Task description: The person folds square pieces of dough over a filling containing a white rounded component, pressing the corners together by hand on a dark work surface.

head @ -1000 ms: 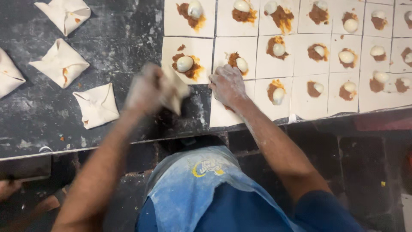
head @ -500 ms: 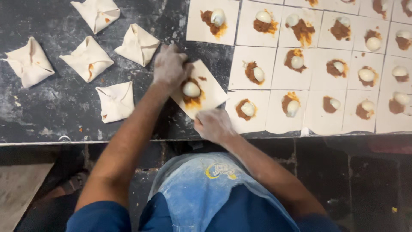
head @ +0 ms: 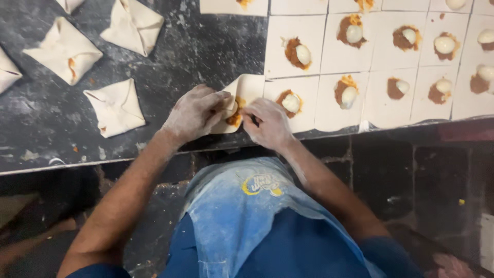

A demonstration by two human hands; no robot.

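Note:
A pale dough square (head: 247, 87) with orange-brown filling and a white egg lies at the near edge of the dark worktop (head: 206, 46). My left hand (head: 193, 113), dusted with flour, folds the left side of this square over the filling. My right hand (head: 267, 123) pinches the dough at the right side of the same filling. Both hands touch the one square, and the egg in it is mostly hidden by my fingers.
Several cut dough squares (head: 386, 51) with filling and an egg each cover the right of the worktop. Folded parcels (head: 116, 105) lie on the left. The worktop's front edge (head: 128, 157) runs just below my hands, above my floury blue apron (head: 242, 206).
The square has been pulled left, away from the sheet of cut squares. Both hands have closed in on it, and its left side is now folded up over the filling.

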